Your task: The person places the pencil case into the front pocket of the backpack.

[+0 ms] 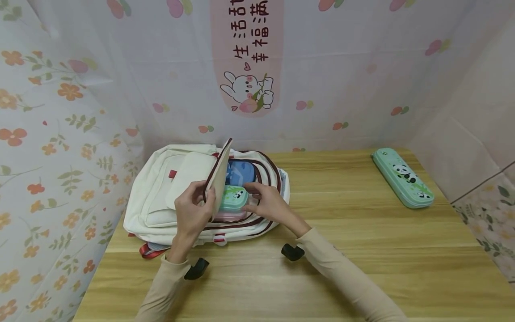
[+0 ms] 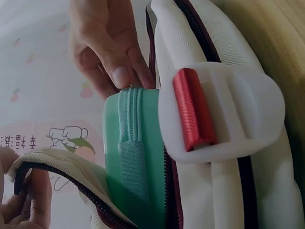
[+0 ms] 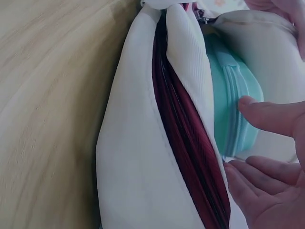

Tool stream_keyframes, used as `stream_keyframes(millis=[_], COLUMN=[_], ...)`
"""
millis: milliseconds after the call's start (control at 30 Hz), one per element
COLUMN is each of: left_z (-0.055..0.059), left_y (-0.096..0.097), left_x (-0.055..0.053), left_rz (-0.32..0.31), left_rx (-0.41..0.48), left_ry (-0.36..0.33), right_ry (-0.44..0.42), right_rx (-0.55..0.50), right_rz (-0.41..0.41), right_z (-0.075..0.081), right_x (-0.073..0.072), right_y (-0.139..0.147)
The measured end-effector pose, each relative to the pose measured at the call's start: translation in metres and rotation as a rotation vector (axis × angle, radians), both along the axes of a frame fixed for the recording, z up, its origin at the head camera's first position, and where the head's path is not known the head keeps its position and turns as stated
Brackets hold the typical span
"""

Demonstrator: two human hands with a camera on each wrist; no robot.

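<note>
My left hand (image 1: 194,206) pinches the edge of the cream backpack's front panel (image 1: 219,172) and holds it up, so the compartment gapes. Inside sits a mint-green zip pencil case (image 1: 234,198) with a panda print, partly hidden by the panel. My right hand (image 1: 267,203) is at its exposed end. In the right wrist view the thumb (image 3: 267,114) touches the case's zipper, while the other fingers spread loosely by the pocket edge. A blue patterned case (image 1: 241,173) lies beside the green one in the backpack (image 1: 161,192), and something pink (image 1: 230,216) shows at its near side.
A second mint-green panda pencil case (image 1: 403,178) lies at the back right of the wooden table (image 1: 342,268). A printed cloth (image 1: 322,80) hangs behind the table. A red strap (image 1: 150,252) sticks out at the backpack's near left corner.
</note>
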State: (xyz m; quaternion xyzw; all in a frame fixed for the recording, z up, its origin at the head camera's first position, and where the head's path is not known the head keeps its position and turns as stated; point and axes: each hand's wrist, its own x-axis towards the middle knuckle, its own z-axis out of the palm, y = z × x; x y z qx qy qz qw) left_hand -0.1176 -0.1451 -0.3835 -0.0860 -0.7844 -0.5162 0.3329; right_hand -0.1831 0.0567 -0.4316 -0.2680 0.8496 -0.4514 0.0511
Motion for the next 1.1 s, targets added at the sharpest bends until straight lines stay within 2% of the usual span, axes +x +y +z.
stream_keyframes(millis=[333,533,867,1100], left_z=[-0.008,-0.011,-0.014,-0.016], left_y=[0.002,0.004,0.006,0.007], left_x=[0.000,0.001,0.002,0.004], left_rz=[-0.022,-0.034,-0.037,-0.039], left_rx=[0.025,0.019,0.010,0.009], left_ry=[-0.029,-0.036,-0.017,-0.001], right_ry=[0.032,0.056,0.159,0.144], right_rx=[-0.025,-0.030,0.053,0.089], right_rz=[-0.023,-0.066,-0.183,-0.271], right_z=[0.005,0.005,0.005,0.005], right_x=[0.000,0.000,0.002,0.003], right_y=[0.024,0.043,0.073,0.099])
